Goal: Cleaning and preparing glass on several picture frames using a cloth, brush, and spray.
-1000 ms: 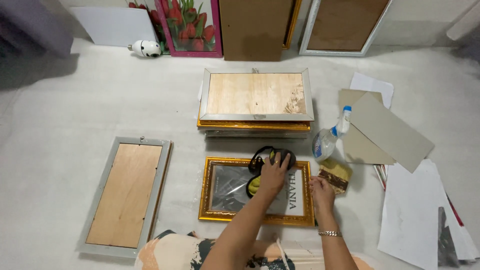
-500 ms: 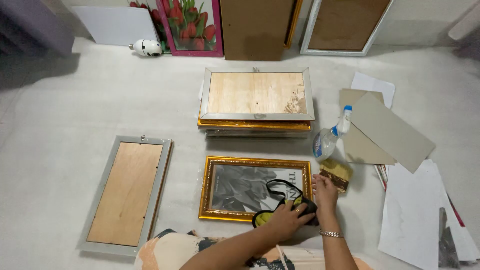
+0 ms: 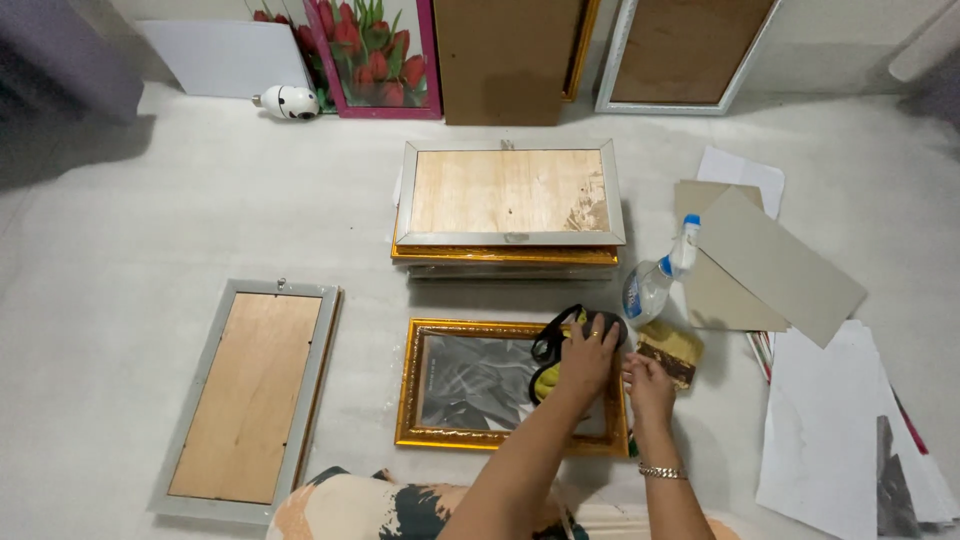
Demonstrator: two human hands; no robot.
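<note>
A gold-framed picture lies face up on the pale floor in front of me. My left hand reaches across it and presses a black and yellow cloth onto the glass near the frame's upper right corner. My right hand, with a bracelet on its wrist, holds the frame's right edge. A clear spray bottle with a blue and white top lies just beyond the two hands. A small yellow and brown pad sits beside my right hand.
A stack of frames lies behind the gold one, its wooden back up. A grey frame lies back-up at the left. Grey card sheets and white papers cover the right. A tulip picture and boards lean on the wall.
My left hand swept the cloth from the frame's top right down to its lower right, then back up. My right hand stayed on the right edge.
</note>
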